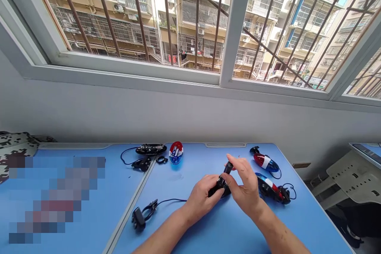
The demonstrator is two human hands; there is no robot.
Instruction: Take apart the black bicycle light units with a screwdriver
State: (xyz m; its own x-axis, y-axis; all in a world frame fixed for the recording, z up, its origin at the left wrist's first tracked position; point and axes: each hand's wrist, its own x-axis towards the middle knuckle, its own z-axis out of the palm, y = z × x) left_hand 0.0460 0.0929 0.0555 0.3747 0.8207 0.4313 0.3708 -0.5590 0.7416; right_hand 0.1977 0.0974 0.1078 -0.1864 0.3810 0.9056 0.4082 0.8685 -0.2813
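Fingers of the left hand (202,196) curl closed around a black device (219,189) above a blue table (214,232), while thumb and forefinger of the right hand (245,184) draw together on a small black piece (228,167) slanting up from it. A stretch of tabletop separates both hands from the far edge, where a pale wall (196,123) rises. Room tightens on the right: one red, white and blue light unit (266,162) sits near the right edge, and a second unit (269,185) lies just beside the right hand. To the left, a cord (172,199) runs from beneath the left hand toward a black clamp (138,219) near the table seam (119,231); farther back, a red-and-blue unit (176,152) rests near the far edge.
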